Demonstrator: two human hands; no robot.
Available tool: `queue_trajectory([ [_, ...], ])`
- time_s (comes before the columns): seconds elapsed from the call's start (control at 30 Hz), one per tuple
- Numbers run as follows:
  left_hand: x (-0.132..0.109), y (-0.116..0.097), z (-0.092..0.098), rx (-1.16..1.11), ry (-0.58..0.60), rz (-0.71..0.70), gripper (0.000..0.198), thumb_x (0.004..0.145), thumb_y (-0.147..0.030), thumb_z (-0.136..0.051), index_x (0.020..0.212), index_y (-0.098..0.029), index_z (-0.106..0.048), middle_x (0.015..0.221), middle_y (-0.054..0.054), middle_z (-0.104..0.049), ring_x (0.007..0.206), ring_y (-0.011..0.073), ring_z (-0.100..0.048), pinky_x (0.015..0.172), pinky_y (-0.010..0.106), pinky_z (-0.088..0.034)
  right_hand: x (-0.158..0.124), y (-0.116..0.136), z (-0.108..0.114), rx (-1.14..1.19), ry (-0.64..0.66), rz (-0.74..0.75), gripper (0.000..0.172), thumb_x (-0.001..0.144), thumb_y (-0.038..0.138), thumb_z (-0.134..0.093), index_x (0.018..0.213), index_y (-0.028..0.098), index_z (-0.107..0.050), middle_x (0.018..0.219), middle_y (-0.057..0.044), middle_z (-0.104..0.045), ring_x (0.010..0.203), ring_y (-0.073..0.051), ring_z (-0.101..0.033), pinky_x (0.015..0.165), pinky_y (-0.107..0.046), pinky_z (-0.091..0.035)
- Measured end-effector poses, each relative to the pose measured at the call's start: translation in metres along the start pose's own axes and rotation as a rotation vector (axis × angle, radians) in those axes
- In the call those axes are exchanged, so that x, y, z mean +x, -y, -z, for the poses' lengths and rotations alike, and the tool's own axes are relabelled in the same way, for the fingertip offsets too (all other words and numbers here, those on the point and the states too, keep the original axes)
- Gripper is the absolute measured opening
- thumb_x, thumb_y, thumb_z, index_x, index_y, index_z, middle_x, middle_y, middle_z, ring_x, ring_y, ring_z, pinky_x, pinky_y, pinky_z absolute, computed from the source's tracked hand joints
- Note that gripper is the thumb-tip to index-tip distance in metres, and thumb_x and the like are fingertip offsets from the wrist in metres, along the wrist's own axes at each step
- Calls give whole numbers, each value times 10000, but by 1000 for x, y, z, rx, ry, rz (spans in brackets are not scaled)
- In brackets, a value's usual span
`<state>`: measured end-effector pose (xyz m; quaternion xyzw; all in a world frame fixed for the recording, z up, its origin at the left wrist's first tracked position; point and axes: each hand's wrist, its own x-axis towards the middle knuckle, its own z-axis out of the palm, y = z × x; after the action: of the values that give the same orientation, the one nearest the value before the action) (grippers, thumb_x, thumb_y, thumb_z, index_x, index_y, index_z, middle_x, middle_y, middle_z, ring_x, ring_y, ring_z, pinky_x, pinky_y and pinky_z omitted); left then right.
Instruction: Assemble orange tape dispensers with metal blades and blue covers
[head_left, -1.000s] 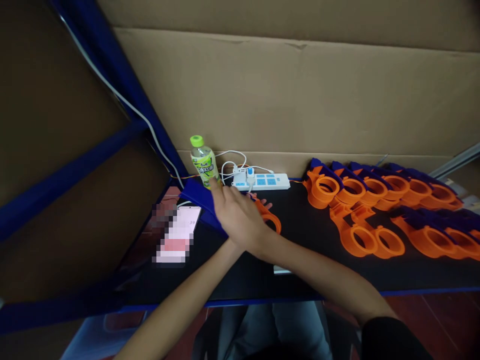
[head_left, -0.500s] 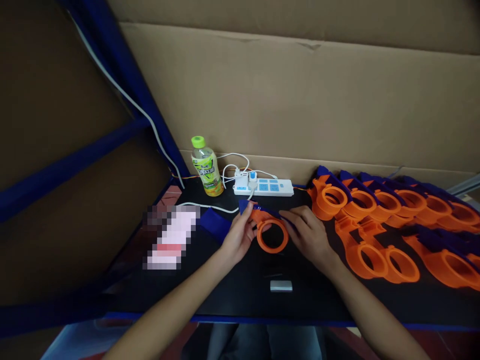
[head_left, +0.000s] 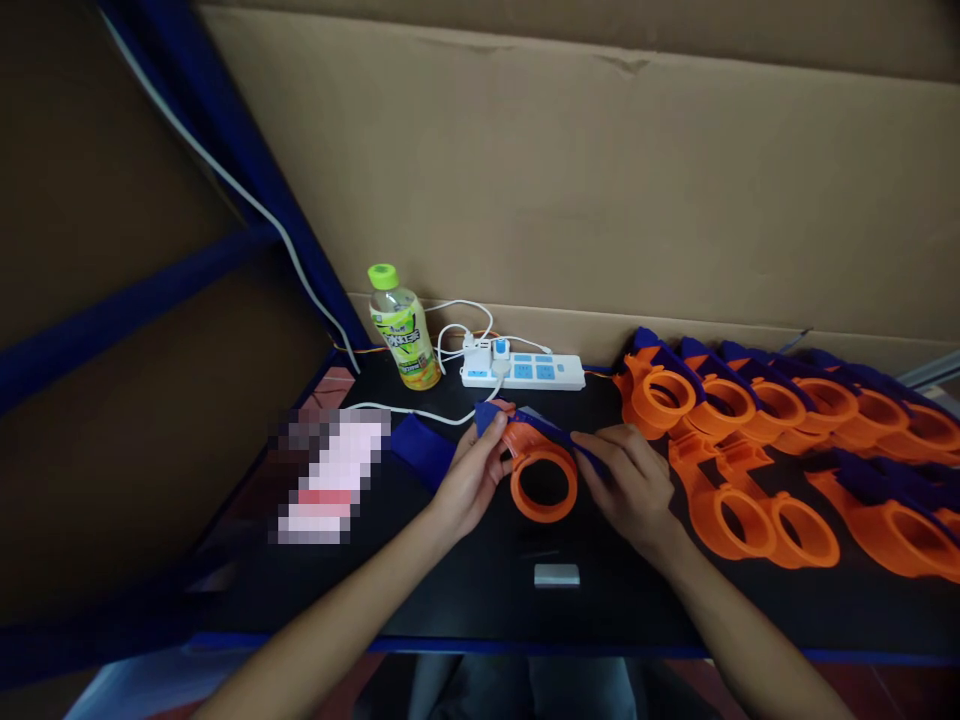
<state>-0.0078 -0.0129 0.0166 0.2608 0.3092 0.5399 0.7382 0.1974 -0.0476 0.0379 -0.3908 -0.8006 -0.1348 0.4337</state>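
Head view: left hand [head_left: 466, 488] clasps orange holder [head_left: 525, 438], right hand [head_left: 636, 488] pinches blue strip [head_left: 553, 430]. Silver bar [head_left: 556, 576]: holder's six o'clock.

Facing me, a tan cardboard wall [head_left: 585, 180], creased along horizontal folds, spans the upper middle and right of the frame. A blue post [head_left: 244, 150] slants down the upper left, its crossbar [head_left: 135, 307] crossing dark brown panels [head_left: 97, 180]. Under dim light, the black worktop [head_left: 450, 600] has a blue edge; reddish floor [head_left: 900, 690] shows lower right.
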Motion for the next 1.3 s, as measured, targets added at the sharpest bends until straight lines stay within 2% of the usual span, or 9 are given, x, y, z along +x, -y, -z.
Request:
queue_trajectory([
  [0.13, 0, 0, 1, 8, -11, -8, 375, 843, -425, -763, 1127, -195, -679, 967, 52, -722, 831, 163, -698, 772, 297, -594, -3, 1, -3, 11, 84, 53, 385, 909, 101, -664, 1280, 192, -611, 926, -72, -666, 818, -176, -616, 682, -299, -540],
  [0.37, -2, 1, -1, 47, 13, 4, 401, 856, -452, -743, 1156, -196, -672, 1069, 77, -712, 874, 169, -688, 752, 283, -589, 0, 2, 3, -46, -22, 58, 451, 864, 50, -701, 1280, 206, -622, 879, -56, -662, 794, -169, -607, 685, -299, -529],
  [0.5, -2, 1, -1, 66, -30, -16, 408, 837, -438, -767, 1153, -199, -668, 1092, 75, -697, 899, 172, -682, 747, 282, -591, -2, 2, 1, 14, 14, 31, 405, 872, 67, -699, 1245, 213, -642, 882, -56, -663, 786, -166, -601, 673, -298, -524],
  [0.7, -2, 0, -3, 84, -54, -12, 438, 806, -459, -790, 1141, -207, -663, 1000, 49, -687, 839, 152, -665, 724, 275, -591, -4, 2, -4, 6, 30, -9, 307, 871, 62, -695, 1146, 197, -677, 877, -57, -669, 776, -159, -584, 651, -286, -501],
  [0.83, -4, 0, -5, 101, -63, -24, 430, 800, -452, -797, 1131, -216, -660, 1058, 50, -681, 893, 157, -665, 741, 269, -587, -4, 1, -5, -4, 11, -33, 255, 870, 58, -697, 1078, 206, -692, 870, -50, -669, 764, -152, -576, 649, -282, -494],
  [1.07, -4, 0, -4, 95, -71, -46, 419, 785, -405, -820, 1134, -233, -663, 1076, 42, -688, 982, 182, -671, 765, 264, -575, -5, 3, -5, 27, 31, -64, 254, 893, 76, -683, 1103, 220, -691, 880, -52, -662, 772, -151, -582, 638, -281, -482],
  [1.3, -6, 0, -7, 107, -99, -90, 472, 754, -426, -841, 1158, -244, -677, 1145, 45, -696, 1052, 203, -670, 771, 258, -565, -3, 4, -3, 46, -18, -63, 215, 900, 89, -668, 1049, 238, -711, 852, -47, -668, 734, -152, -593, 627, -288, -497],
])
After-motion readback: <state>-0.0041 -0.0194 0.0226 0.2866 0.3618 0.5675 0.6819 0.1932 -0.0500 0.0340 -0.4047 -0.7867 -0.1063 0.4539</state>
